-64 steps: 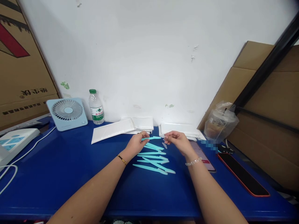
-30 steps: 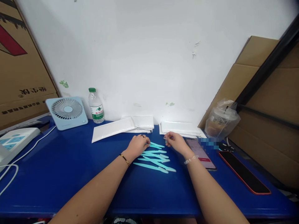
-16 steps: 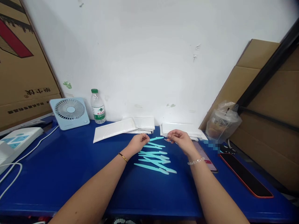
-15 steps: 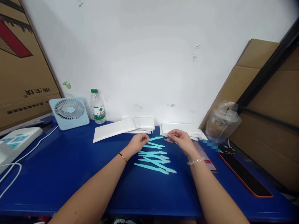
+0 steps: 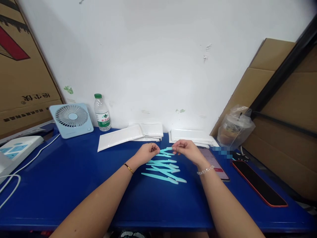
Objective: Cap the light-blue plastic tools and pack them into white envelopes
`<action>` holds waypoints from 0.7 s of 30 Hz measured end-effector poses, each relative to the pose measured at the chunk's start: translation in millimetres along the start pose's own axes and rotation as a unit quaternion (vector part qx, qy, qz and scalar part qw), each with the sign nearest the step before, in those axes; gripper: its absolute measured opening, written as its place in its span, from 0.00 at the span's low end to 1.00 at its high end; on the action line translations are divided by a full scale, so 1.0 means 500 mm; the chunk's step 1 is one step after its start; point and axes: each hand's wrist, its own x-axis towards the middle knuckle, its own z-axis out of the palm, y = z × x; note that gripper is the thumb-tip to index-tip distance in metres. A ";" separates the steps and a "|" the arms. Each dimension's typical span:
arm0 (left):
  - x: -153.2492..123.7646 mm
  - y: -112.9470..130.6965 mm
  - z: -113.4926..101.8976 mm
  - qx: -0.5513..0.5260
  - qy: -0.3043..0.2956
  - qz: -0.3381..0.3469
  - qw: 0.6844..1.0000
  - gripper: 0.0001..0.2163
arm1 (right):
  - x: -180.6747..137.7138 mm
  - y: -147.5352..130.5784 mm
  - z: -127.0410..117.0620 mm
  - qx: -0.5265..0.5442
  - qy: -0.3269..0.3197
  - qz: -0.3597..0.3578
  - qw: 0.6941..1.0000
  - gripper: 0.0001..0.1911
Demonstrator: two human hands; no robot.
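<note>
Between my hands, over the blue table (image 5: 74,185), is a teal eyebrow razor (image 5: 165,149). My left hand (image 5: 148,153) pinches its handle end between thumb and fingertips. At the other end, the closed fingertips of my right hand (image 5: 187,150) meet the blade tip; they grip a small clear cap, now mostly hidden by the fingers. Directly below lies a loose column of several more teal eyebrow razors (image 5: 158,177), overlapping at angles, with their handles to the left and pale blade ends to the right.
White padded envelopes (image 5: 121,137) lie along the wall, with another stack (image 5: 190,135) to the right. A blue fan (image 5: 71,120), a water bottle (image 5: 102,114) and a power strip (image 5: 19,148) stand left. Two phones (image 5: 260,185) (image 5: 218,165) and a bagged drink cup (image 5: 235,129) are right.
My right hand has moved left, bringing the small clear piece in its fingers against the razor's blade end. My left hand still holds the handle. The view has shifted slightly.
</note>
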 end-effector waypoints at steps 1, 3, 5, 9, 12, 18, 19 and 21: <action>-0.006 0.008 -0.001 0.000 -0.014 0.000 1.000 0.14 | 0.002 0.005 -0.005 -0.027 0.011 -0.001 1.000 0.13; -0.015 0.021 -0.001 0.008 -0.046 0.005 0.999 0.13 | 0.008 0.021 -0.016 -0.123 0.063 -0.004 0.990 0.12; -0.021 0.027 0.000 0.040 -0.066 0.014 0.997 0.12 | 0.015 0.044 -0.024 -0.255 0.115 -0.015 0.960 0.09; -0.019 0.021 -0.001 0.174 -0.011 0.041 0.984 0.09 | 0.029 0.079 -0.023 -0.424 0.099 -0.031 0.900 0.11; -0.014 0.014 -0.006 0.255 0.024 0.037 0.966 0.09 | 0.035 0.082 -0.008 -0.472 0.068 -0.005 0.879 0.08; -0.009 0.007 -0.005 0.266 0.009 0.008 0.964 0.04 | 0.032 0.067 0.011 -0.476 0.085 0.016 0.875 0.06; -0.008 0.004 -0.004 0.254 0.008 0.004 0.967 0.04 | 0.031 0.066 0.010 -0.437 0.094 0.017 0.895 0.07; -0.005 -0.005 -0.004 0.208 0.006 -0.007 0.978 0.04 | 0.027 0.061 0.005 -0.280 0.115 0.022 0.953 0.10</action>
